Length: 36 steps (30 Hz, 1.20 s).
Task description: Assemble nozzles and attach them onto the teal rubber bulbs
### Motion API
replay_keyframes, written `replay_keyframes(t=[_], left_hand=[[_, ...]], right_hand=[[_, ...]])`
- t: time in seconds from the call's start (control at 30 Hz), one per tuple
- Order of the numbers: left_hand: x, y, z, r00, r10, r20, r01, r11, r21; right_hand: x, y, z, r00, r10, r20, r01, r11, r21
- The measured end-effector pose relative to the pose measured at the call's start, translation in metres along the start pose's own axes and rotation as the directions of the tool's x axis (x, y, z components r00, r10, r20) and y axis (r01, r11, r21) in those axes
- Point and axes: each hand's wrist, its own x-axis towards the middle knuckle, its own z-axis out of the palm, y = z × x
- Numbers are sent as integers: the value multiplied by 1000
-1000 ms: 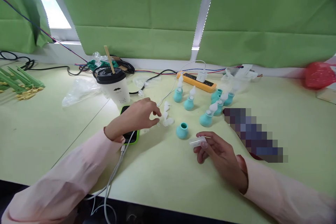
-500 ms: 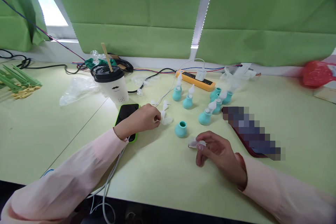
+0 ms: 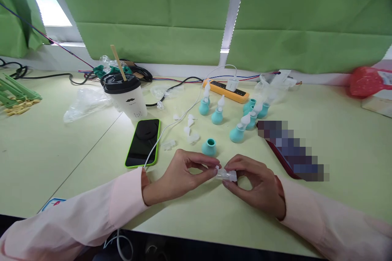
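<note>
Between my two hands is a small clear plastic piece (image 3: 227,175). My right hand (image 3: 255,181) grips it between thumb and fingers. The thumb and fingertips of my left hand (image 3: 186,175) pinch at its left end; whether they hold a separate small part is hard to make out. Just behind my hands an open teal bulb (image 3: 209,147) stands upright with nothing in its mouth. Several teal bulbs with white tips, one of them a bulb (image 3: 237,133), stand farther back. Small white tips (image 3: 187,130) and a clear piece (image 3: 168,144) lie left of the open bulb.
A black phone in a green case (image 3: 142,142) lies on the left, with a white cable across it. Behind it stands a lidded paper cup (image 3: 130,102). A dark red phone (image 3: 284,159) lies right. An orange power strip (image 3: 226,91) and plastic bags are at the back.
My left hand has moved right and toward me, from the white tips to the clear piece at my right hand. The green-cased phone is now uncovered. The view has shifted slightly.
</note>
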Motion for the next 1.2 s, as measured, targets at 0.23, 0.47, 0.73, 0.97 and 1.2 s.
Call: replay_keyframes(t=[0.23, 0.47, 0.73, 0.97, 1.2], left_hand=[[-1, -3, 4, 999, -22, 24, 23, 1000, -15], [0, -9, 5, 997, -61, 50, 63, 997, -51], [0, -9, 6, 998, -58, -10, 58, 998, -36], [-3, -10, 9, 998, -2, -58, -7, 986, -165], [-4, -13, 9, 998, -18, -58, 6, 979, -203]], right_hand=[[-1, -5, -1, 1000, -15, 22, 16, 1000, -27], [0, -7, -1, 999, -29, 15, 29, 999, -37], [0, -6, -2, 1000, -4, 4, 4, 1000, -16], [-1, -3, -1, 999, -7, 31, 7, 1000, 0], [0, -3, -1, 999, -24, 41, 23, 1000, 11]])
